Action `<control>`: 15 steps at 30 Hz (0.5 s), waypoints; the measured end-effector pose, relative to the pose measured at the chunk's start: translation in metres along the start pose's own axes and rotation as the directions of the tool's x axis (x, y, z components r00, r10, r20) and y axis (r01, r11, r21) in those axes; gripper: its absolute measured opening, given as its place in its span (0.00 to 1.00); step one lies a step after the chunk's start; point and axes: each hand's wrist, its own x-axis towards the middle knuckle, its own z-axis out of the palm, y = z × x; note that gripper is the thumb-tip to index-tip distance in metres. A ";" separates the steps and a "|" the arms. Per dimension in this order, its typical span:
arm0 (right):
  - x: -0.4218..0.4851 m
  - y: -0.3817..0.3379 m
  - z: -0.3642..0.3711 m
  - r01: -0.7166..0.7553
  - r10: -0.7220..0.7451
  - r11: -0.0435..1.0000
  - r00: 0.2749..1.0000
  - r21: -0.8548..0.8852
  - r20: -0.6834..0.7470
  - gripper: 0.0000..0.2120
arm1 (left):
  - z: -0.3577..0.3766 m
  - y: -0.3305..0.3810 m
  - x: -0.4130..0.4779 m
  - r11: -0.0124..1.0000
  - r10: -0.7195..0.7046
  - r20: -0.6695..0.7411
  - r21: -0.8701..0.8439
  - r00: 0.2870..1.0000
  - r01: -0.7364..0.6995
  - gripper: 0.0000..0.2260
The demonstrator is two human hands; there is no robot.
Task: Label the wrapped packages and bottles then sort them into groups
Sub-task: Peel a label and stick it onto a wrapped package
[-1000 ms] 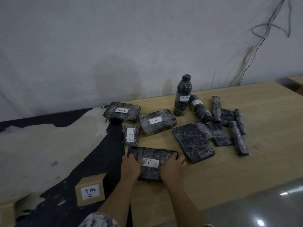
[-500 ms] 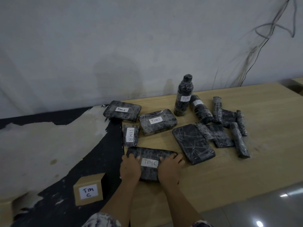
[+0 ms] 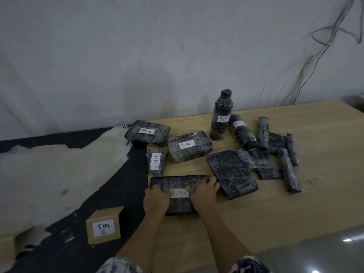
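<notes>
Both hands hold a labelled package [image 3: 178, 183] on the bench [image 3: 295, 203].
The left hand [image 3: 156, 200] and right hand [image 3: 204, 194] grip its two ends with fingers curled, thumbs at either end of its white "TIMC" label [image 3: 180, 193]. It lies flat, nearer than the upright bottle [image 3: 221, 117] and to its left. A "TIMB" pack [image 3: 156, 162] lies between them, further left. Unlabelled rolls [image 3: 288, 170] lie right of the bottle. A closed "TIM C" box [image 3: 103, 225] stands well to the bottle's near left, off the bench, contents hidden.
</notes>
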 end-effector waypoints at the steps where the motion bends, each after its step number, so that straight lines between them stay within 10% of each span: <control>1: 0.000 0.000 -0.003 0.016 -0.017 0.999 1.000 -0.036 -0.017 0.36 | 0.000 -0.001 0.000 1.000 0.006 -0.011 -0.005 1.000 -0.006 0.22; 9: 0.013 -0.002 0.006 0.088 -0.117 0.901 0.992 -0.424 -0.042 0.13 | 0.001 -0.008 -0.007 0.968 0.039 -0.126 -0.241 0.991 -0.069 0.07; 15: 0.019 0.000 0.011 0.045 -0.101 0.921 0.987 -0.386 -0.126 0.13 | -0.014 -0.014 -0.013 0.955 0.225 -0.130 -0.166 0.966 -0.245 0.09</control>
